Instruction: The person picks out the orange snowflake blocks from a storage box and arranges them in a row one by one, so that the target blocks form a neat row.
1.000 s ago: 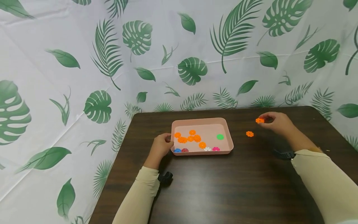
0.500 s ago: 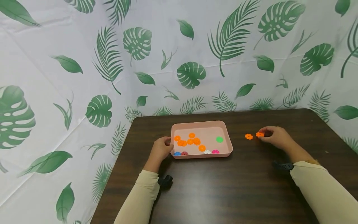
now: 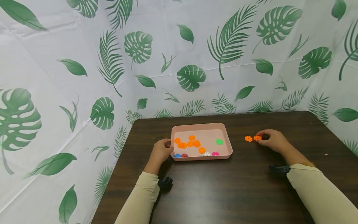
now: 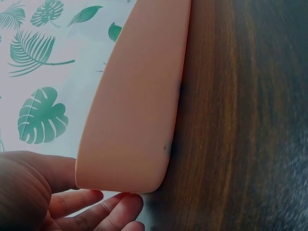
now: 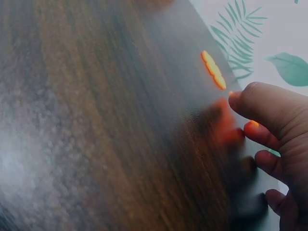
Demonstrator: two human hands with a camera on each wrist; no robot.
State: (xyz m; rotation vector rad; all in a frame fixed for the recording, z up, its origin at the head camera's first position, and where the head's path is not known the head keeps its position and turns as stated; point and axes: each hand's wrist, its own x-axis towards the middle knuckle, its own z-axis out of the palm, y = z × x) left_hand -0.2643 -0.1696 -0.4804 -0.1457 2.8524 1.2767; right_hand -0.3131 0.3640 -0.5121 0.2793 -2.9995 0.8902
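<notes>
My left hand [image 3: 161, 150] grips the left end of a pink tray [image 3: 201, 158]. In the left wrist view the thumb lies at the rim of the tray [image 4: 130, 120] and the fingers curl by its end wall. To the right, my right hand [image 3: 272, 140] pinches an orange flower-shaped disc [image 3: 257, 137] just at the table top. A second orange disc [image 3: 248, 138] lies flat on the table, close to its left. In the right wrist view the thumb mostly hides the pinched disc, and the lying disc [image 5: 213, 70] shows edge-on beyond the fingertips.
Inside the tray lie several orange discs [image 3: 197, 143], plus a green disc [image 3: 219, 142], a blue one [image 3: 177, 155], a dark red one [image 3: 184, 155], a white one [image 3: 207, 154] and a pink one [image 3: 215, 153]. A leaf-patterned cloth [image 3: 156, 53] hangs behind the dark wooden table [image 3: 218, 193].
My right hand has lowered the pinched orange disc from the back of the table and moved it left, beside the lying one. The left hand keeps its hold on the tray. The head view has tilted slightly.
</notes>
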